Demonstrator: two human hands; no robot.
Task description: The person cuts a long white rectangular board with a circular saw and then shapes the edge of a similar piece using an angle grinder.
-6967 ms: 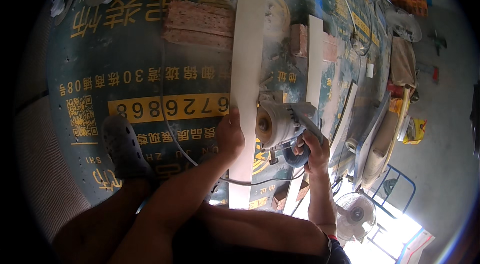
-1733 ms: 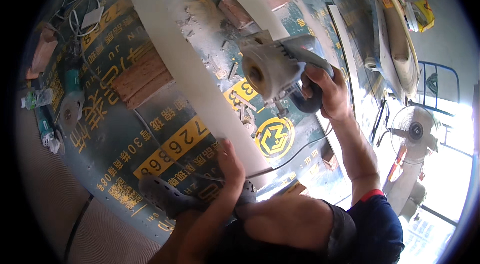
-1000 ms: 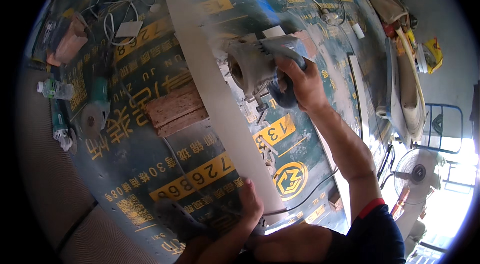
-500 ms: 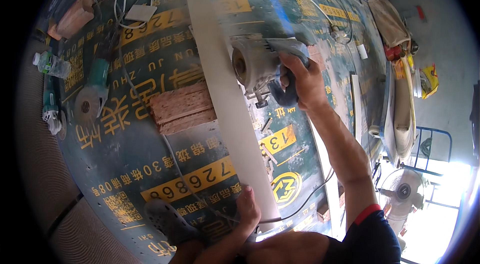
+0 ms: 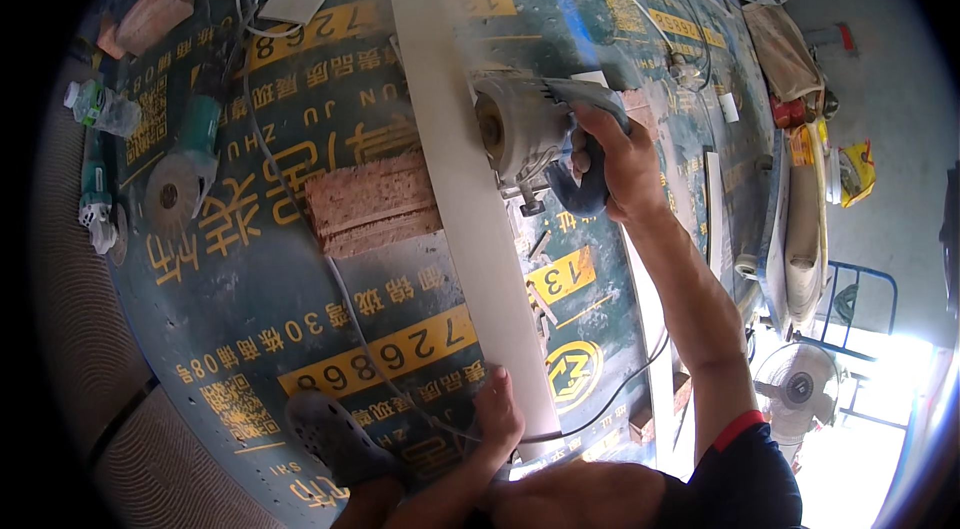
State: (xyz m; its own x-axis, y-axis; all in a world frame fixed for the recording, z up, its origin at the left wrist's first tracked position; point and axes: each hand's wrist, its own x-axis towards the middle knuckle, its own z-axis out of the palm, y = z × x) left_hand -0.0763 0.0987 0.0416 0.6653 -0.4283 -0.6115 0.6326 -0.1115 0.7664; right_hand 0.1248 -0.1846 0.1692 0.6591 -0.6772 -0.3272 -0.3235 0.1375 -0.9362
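My right hand (image 5: 625, 159) is closed on the handle of a dusty, grey handheld saw (image 5: 525, 129), which sits at the right edge of a long pale strip (image 5: 445, 209). My left hand (image 5: 497, 414) grips the left edge of that strip at its near end, with the fingertips mostly hidden. A reddish brick block (image 5: 372, 204) lies against or under the strip's left side. Small offcuts (image 5: 540, 299) lie to the right of it, below the saw.
Two green angle grinders (image 5: 185, 159) (image 5: 97, 199), a plastic bottle (image 5: 105, 109) and cables lie at left on printed boards (image 5: 210, 329). My shoe (image 5: 330, 439) is near my left hand. A fan (image 5: 795, 389), blue metal frame (image 5: 860, 284) and rolled material (image 5: 805, 229) are at right.
Compared with seven seconds ago, the saw is farther forward along the strip, away from my left hand. Over the last second my view has shifted slightly, and both grips stay the same.
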